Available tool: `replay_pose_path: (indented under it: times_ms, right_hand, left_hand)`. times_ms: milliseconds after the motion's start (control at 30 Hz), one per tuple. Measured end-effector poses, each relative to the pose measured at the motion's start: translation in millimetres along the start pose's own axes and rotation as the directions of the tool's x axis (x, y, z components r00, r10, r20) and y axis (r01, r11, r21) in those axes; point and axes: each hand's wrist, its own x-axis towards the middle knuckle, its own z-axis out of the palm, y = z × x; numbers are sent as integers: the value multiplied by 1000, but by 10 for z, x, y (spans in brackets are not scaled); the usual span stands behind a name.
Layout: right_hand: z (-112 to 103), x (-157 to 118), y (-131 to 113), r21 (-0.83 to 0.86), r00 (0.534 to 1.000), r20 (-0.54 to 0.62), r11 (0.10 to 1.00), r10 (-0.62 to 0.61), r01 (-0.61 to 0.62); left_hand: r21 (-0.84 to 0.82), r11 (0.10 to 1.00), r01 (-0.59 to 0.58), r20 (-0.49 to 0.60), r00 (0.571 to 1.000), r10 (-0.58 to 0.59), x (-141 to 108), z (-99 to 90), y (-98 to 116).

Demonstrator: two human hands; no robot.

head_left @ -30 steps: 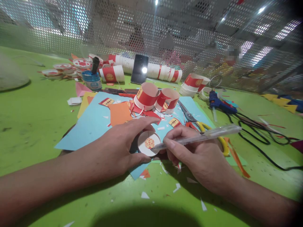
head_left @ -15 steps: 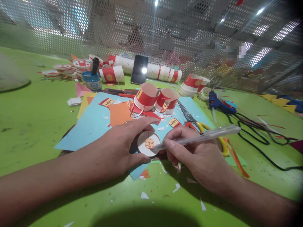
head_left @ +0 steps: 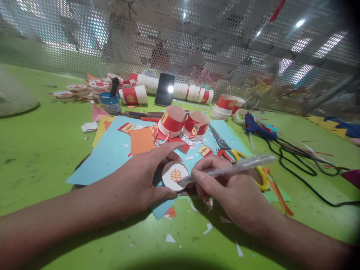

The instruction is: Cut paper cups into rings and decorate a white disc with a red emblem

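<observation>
A round white disc [head_left: 168, 175] with a red and gold emblem at its centre lies low over the blue paper [head_left: 104, 165]. My left hand [head_left: 143, 176] grips it from the left, thumb at the near edge and fingers round the far side. My right hand [head_left: 225, 183] holds a clear pen [head_left: 242, 164], its tip on or close to the lower edge of the emblem. Just beyond the disc stand a red and white paper cup piece [head_left: 172, 122] and a cut cup ring [head_left: 201, 129]. Scissors [head_left: 222, 141] with yellow and orange handles lie partly behind my right hand.
Behind the paper are a blue jar [head_left: 109, 103], a phone [head_left: 164, 89] propped upright, and rows of cups [head_left: 136, 95]. To the right lies a blue glue gun [head_left: 260, 128] with a black cable. Paper scraps dot the green table [head_left: 112, 240].
The whole view has shifted slightly, so the table things appear a little lower. Both hands keep their hold on the disc and the pen, with the pen tip still at the emblem's lower edge.
</observation>
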Motion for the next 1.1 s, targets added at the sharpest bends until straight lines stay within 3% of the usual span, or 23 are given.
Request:
replay_pose_path:
  times_ms: [1100]
  right_hand:
    - [0,-15,-17,-31,999,-22,999,-35,34]
  left_hand:
    - [42,998,-39,9,999,39,-13,-10,-30]
